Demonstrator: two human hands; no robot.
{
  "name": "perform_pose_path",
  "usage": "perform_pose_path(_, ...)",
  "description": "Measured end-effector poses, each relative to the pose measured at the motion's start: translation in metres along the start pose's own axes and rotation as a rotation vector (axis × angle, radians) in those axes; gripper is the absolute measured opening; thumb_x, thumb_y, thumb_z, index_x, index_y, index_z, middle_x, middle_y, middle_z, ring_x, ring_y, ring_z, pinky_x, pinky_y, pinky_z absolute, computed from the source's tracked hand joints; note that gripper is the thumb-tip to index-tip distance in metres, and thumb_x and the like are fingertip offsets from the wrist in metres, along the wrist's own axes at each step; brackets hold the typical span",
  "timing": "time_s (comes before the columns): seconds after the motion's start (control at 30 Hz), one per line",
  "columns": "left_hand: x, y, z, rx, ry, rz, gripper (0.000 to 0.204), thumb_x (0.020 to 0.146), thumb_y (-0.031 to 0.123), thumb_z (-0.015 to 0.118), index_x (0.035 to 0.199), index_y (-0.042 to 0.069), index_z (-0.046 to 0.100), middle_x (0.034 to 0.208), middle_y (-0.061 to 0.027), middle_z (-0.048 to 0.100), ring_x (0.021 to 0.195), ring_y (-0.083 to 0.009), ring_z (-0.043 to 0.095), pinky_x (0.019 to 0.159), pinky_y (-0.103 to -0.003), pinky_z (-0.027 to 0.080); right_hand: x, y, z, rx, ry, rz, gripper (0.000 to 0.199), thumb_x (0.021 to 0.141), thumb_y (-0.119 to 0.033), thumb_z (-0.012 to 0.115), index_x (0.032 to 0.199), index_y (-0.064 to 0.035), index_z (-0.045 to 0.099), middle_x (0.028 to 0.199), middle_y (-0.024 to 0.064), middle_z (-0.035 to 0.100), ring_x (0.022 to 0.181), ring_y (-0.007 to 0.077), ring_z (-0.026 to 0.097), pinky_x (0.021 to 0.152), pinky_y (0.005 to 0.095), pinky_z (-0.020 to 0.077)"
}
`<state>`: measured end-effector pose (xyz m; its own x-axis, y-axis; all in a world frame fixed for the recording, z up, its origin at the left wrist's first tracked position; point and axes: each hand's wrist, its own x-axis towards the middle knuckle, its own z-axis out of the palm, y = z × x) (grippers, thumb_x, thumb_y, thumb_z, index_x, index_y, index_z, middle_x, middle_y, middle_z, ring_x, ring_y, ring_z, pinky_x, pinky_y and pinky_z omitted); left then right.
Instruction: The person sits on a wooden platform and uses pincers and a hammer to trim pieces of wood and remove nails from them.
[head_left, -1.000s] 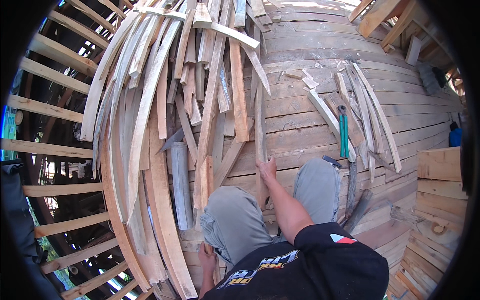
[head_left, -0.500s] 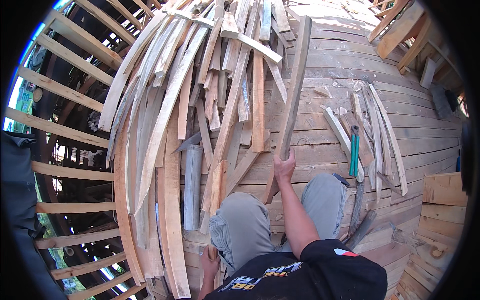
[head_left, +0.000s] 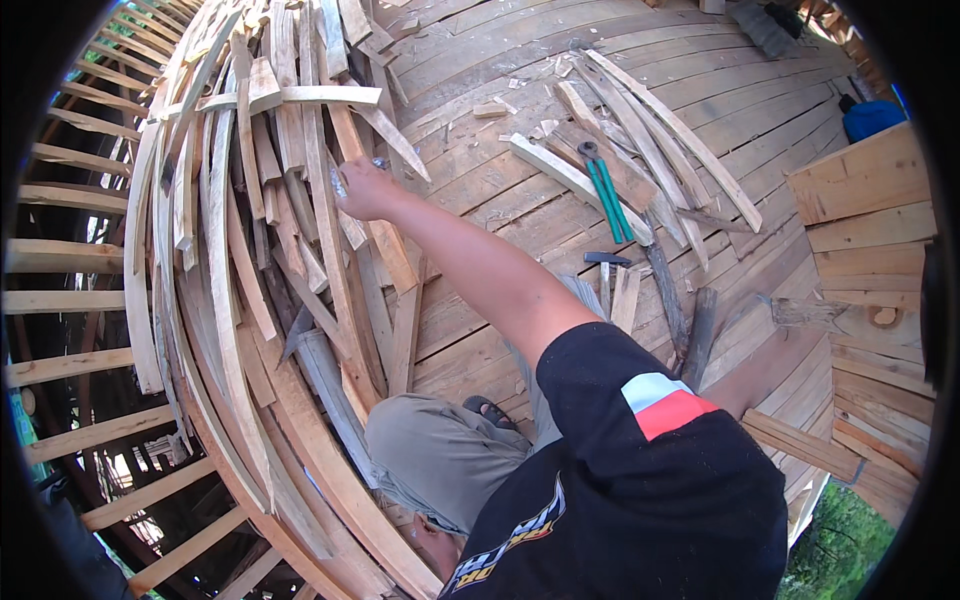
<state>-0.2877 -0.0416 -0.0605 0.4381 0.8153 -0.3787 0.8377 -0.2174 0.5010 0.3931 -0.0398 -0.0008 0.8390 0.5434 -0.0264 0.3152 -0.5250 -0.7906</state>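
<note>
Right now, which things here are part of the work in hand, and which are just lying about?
In hand:
right hand, reaching into the heap
pile of thin wooden strips
left hand, low by the knee, grip unclear

Lying about:
green-handled tool
loose slats on the plank floor
stacked boards
blue thing

Rough, matt wooden slats (head_left: 300, 200) and planks (head_left: 700, 110)

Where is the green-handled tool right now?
In the head view, upper right of centre: the green-handled tool lies on loose wood strips on the plank floor.
</note>
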Motion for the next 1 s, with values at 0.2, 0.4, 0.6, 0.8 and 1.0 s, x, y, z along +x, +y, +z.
perform_pose_path(0.2, -0.004, 0.039, -0.017, -0.274, -0.142, -0.113, 0.047, 0.088, 0.017, 0.063, 0.127, -0.004, 0.049, 0.118, -0.0177, 0.057, 0.106, -0.0255, 0.056, 0.096, -0.034, 0.043, -0.129, 0.223, -0.068, -0.464, 0.347, 0.639, 0.074, 0.078, -0.027, 0.071, 0.139, -0.0071, 0.036, 0.145, 0.0198, 0.035, 0.13, 0.0388, 0.045, 0.108, 0.0558, 0.0299)
perform_pose_path(0.4, 0.007, 0.049, -0.021, -0.336, -0.103, -0.119, 0.047, 0.089, 0.018, 0.064, 0.128, -0.002, 0.048, 0.12, -0.0159, 0.056, 0.107, -0.0238, 0.056, 0.095, -0.034, 0.044, -0.232, 0.322, -0.111, -0.523, 0.41, 0.883, 0.065, 0.08, -0.019, 0.068, 0.138, -0.0073, 0.041, 0.146, 0.0158, 0.037, 0.122, 0.0314, 0.055, 0.103, 0.0591, 0.0331)
perform_pose_path(0.6, 0.015, 0.066, -0.025, -0.375, -0.09, -0.095, 0.048, 0.089, 0.019, 0.064, 0.13, -0.001, 0.048, 0.121, -0.014, 0.055, 0.108, -0.0221, 0.055, 0.094, -0.034, 0.044, -0.239, 0.321, -0.111, -0.446, 0.274, 0.894, 0.045, 0.082, -0.014, 0.063, 0.125, -0.0062, 0.051, 0.135, 0.0176, 0.05, 0.114, 0.0366, 0.06, 0.097, 0.0531, 0.0433)
perform_pose_path(0.8, 0.025, 0.082, -0.026, -0.205, -0.163, 0.071, 0.051, 0.088, 0.019, 0.065, 0.132, 0.0, 0.047, 0.124, -0.0135, 0.054, 0.111, -0.0214, 0.053, 0.096, -0.034, 0.043, -0.263, 0.331, -0.094, -0.216, 0.235, 0.761, 0.043, 0.077, -0.019, 0.071, 0.114, -0.0004, 0.058, 0.101, 0.0194, 0.069, 0.095, 0.0324, 0.068, 0.081, 0.0409, 0.0522)
perform_pose_path(1.0, 0.026, 0.086, -0.02, -0.157, -0.132, 0.072, 0.054, 0.085, 0.022, 0.067, 0.129, -0.002, 0.05, 0.122, -0.0164, 0.056, 0.111, -0.0245, 0.054, 0.097, -0.035, 0.042, -0.294, 0.359, -0.083, 0.263, 0.219, 0.794, 0.043, 0.075, -0.03, 0.077, 0.103, 0.0018, 0.068, 0.089, 0.0156, 0.069, 0.081, 0.0222, 0.065, 0.076, 0.0353, 0.0496)
